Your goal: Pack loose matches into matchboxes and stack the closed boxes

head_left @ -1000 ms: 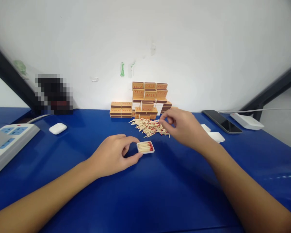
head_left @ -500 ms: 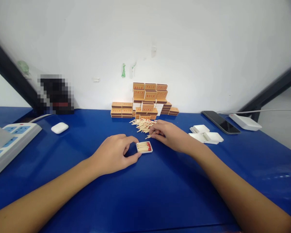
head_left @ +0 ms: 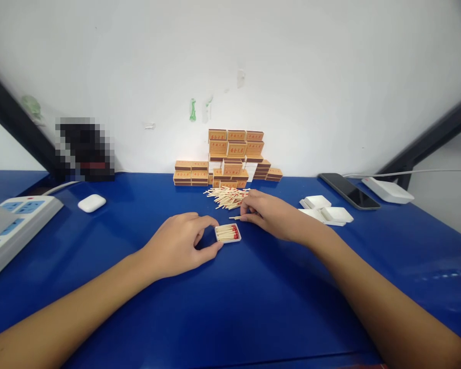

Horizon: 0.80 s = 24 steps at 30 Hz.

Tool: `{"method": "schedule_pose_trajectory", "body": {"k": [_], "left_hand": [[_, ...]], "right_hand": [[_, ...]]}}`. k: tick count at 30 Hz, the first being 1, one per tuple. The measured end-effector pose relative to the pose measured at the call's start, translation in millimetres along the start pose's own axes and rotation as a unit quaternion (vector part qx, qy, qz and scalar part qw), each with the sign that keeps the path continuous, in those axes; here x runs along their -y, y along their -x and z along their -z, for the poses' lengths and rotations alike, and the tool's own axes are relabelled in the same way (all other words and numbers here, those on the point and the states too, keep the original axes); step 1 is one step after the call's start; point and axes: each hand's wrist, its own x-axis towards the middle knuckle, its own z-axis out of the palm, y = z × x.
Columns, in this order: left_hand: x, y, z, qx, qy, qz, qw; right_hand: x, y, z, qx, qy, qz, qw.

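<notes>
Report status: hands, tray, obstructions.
Left hand pinching tray at left end. Right hand holding at least one match, beyond tray. No obstruction visible between match and tray.

Wooden matchsticks (head_left: pixel 226 198), smooth papery tray (head_left: pixel 231 241), matt card matchboxes (head_left: pixel 237 149), glossy tabletop (head_left: pixel 230 307), plastic power strip (head_left: pixel 25 224)

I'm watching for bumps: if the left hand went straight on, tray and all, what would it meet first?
Probably the right hand, pinching a match, just past the tray; heights are hard to judge, so the left hand might pass under.
</notes>
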Motion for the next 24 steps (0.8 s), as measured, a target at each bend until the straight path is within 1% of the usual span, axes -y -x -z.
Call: {"method": "schedule_pose_trajectory", "body": {"k": [6, 8, 10, 13, 15, 18, 24], "left_hand": [[0, -1, 0.4, 0.001, 0.004, 0.006, 1.000], [-1, -1, 0.9, 0.003, 0.005, 0.013, 1.000], [-1, -1, 1.0, 0.004, 0.003, 0.013, 1.000], [-1, 0, 0.3, 0.002, 0.003, 0.005, 1.000], [-2, 0, -0.2, 0.002, 0.003, 0.003, 1.000], [-2, -1, -0.4, 0.006, 0.004, 0.006, 1.000], [0, 0, -1.0, 0.004, 0.006, 0.008, 1.000]], "right_hand": [[6, 6, 9, -0.047, -0.024, -0.014, 0.999], [12, 9, 10, -0.045, -0.043, -0.002, 0.998], [22, 11, 9, -0.028, -0.055, 0.018, 0.998], [36, 12, 1, -0.005, -0.053, 0.036, 0.998], [42, 12, -5, 0.000, -0.048, 0.034, 0.998], [44, 10, -9, -0.007, -0.050, 0.028, 0.998], [42, 9, -4, -0.029, -0.043, 0.035, 0.998]]}}
